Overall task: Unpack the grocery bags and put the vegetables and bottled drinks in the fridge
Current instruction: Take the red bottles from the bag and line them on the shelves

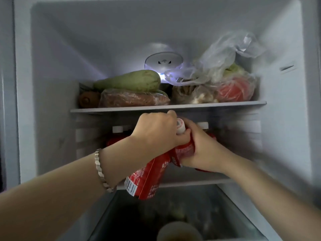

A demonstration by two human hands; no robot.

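Note:
Both my hands reach into the open fridge at the middle shelf point(191, 182). My left hand point(156, 131) grips the neck of a red-labelled drink bottle point(147, 178) that tilts down toward me. My right hand point(203, 150) is closed around a second red-labelled bottle point(185, 149) with a white cap point(180, 126). More red bottles point(115, 140) stand behind on the same shelf, partly hidden. On the upper shelf point(166, 107) lie a pale green gourd point(128, 81), wrapped carrots point(133, 100) and bagged vegetables point(232, 87).
A brown round item point(87, 100) sits at the upper shelf's left end. Loose clear plastic bags point(225, 53) pile high at the right. Below the middle shelf a glass-covered drawer point(173, 214) holds dim contents and a round pale container point(178, 232). The fridge light point(163, 63) glows at the back.

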